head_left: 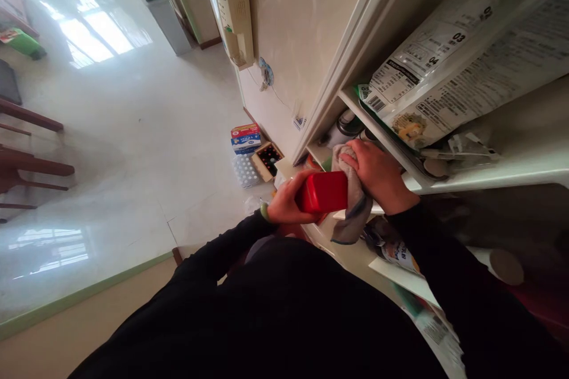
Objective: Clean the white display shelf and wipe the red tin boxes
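Observation:
In front of my body, my left hand (288,200) grips a glossy red box-shaped container (328,192) by its left side. A green bangle (264,211) circles that wrist. To the right, my right hand (376,173) is closed on a greyish cloth (353,210), which hangs down beside the container and appears to touch its right side. Some of my right fingers are hidden in the folds. Both hands are just in front of the shelves, and the container's underside cannot be seen.
White shelving (413,174) runs along the right, with a large printed plastic bag (462,59) on an upper shelf and a dark packet (391,243) lower down. Boxes (246,139) and a pack of bottles (245,170) stand on the floor by the wall. A cream wall-mounted device (231,15) juts out beyond.

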Demonstrator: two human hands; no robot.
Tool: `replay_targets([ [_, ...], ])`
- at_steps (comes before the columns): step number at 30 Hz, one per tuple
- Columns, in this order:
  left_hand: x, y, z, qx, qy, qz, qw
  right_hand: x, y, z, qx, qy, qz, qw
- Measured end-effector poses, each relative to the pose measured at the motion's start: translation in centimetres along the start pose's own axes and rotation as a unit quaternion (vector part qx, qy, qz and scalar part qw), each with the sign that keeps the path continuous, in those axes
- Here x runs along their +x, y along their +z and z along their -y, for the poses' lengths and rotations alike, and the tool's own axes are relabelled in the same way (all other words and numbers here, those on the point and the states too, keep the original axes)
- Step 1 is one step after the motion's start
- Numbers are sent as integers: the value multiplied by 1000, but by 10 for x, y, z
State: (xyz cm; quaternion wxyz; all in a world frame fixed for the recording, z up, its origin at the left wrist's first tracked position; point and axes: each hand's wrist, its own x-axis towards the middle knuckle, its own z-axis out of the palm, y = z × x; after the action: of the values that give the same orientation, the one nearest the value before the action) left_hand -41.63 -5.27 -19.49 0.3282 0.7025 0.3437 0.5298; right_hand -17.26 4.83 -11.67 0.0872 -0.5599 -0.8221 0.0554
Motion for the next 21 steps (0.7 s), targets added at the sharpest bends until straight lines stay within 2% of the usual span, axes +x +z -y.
replay_targets([
  [2, 2, -10, 1, -24, 3, -21, 999, -12, -1, -17, 82, 35, 3, 996],
  [5, 7, -23, 5, -29, -3, -36, 999, -36, -12, -28, 257, 115, -39, 959],
  [6, 8, -26, 7, -25, -5, -33, 999, -44, -17, -26, 296, 128, -51, 945],
  [8, 11, -27, 10, -21, -10, -35, 999, -60, -25, -13, 339, 109, -50, 933],
  [11, 12, -22, 12, -32, -24, -50, 998, -75, -23, 17, 378, 80, -39, 921],
  [15, 11, -15, 7, -45, -17, -31, 998, -70, -9, 35, 383, 127, -42, 914],
  [18, 11, -14, 3, -38, -7, 0, 999, -51, -6, 28, 381, 121, -17, 916],
  [21, 11, -15, 2, -28, -20, 3, 999, -33, -7, 23, 400, 103, -27, 910],
])
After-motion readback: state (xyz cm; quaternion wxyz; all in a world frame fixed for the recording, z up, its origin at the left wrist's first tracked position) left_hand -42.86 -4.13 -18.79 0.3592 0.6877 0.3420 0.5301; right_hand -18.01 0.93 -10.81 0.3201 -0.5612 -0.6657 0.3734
